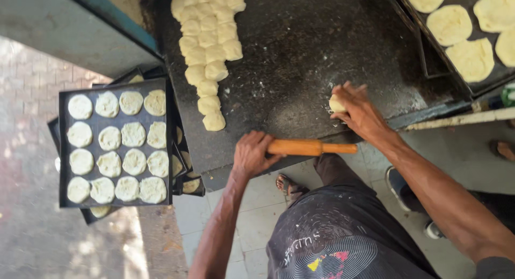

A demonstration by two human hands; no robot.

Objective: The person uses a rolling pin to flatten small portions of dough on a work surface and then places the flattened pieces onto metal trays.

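Dough ball (336, 103) sits pinched in the right hand (358, 111) on the floured tabletop (300, 48), while the left hand (251, 154) wraps the wooden rolling pin (308, 147) at the near edge, ready beside it.

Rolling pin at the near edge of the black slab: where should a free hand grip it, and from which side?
Probably the thin bare handle at the right end of the wooden rolling pin, coming from the right. The pin lies level along the slab's near edge; the left hand already wraps its left end, leaving the thick barrel and right handle exposed. The right hand, on a dough ball, sits just above that end.
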